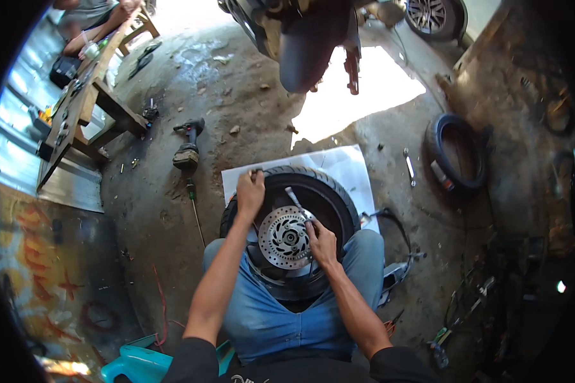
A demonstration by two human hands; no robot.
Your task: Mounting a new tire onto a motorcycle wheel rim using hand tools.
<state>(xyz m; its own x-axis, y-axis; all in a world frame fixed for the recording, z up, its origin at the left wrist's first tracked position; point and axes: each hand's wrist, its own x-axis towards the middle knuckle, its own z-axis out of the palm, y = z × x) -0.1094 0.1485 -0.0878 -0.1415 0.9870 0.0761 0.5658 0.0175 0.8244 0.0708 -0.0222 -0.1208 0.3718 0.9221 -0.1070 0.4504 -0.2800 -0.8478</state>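
Observation:
Between my knees lies a motorcycle wheel with a black tyre [338, 191] and a drilled silver brake disc [271, 237] at its hub. It partly covers a white sheet [358, 166] on the ground. My left hand [250, 195] is at the upper left of the tyre, its fingers closed at the tread; what is pinched there is too small to make out. My right hand [322, 242] grips a slim metal bar [294, 196] that slants up and left over the disc, with its pale tip above the wheel's inner side.
Left of the wheel lie a cordless driver [186, 150] and a long screwdriver [193, 198]. A wrench [409, 167] and a loose tyre [433, 153] are at right. Part of a motorcycle [303, 51] stands ahead. A person [92, 22] sits by a wooden bench [86, 102]. A teal panel [137, 364] lies lower left.

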